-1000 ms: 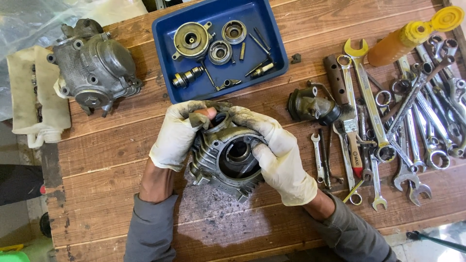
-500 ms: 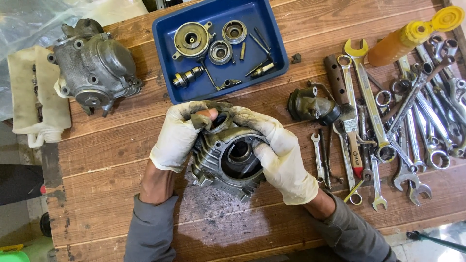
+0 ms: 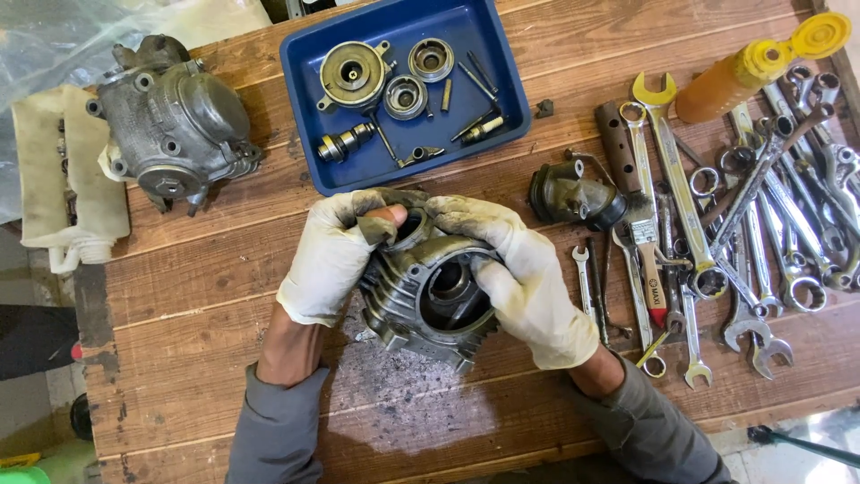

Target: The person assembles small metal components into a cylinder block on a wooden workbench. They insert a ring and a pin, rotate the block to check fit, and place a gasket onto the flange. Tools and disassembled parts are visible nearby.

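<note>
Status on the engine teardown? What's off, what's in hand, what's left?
Done: small parts, among them round covers and a short shaft, lie in the blue tray; an engine cover sits apart at the bench's left. In hand: left hand and right hand, both gloved, grip the finned cylinder head over dark grit on the wood. Left: cannot tell; the rubber intake piece and spanners lie untouched.

Your gloves [image 3: 331, 255] are white with dark, dirty smudges. Your sleeves [image 3: 278, 430] are gray. The metal part [image 3: 430, 300] you hold is dull gray. The tray [image 3: 309, 85] is blue. The bottle [image 3: 752, 67] is orange with a yellow cap. The wrenches [image 3: 770, 224] are shiny silver. The table [image 3: 197, 296] is brown wood.
</note>
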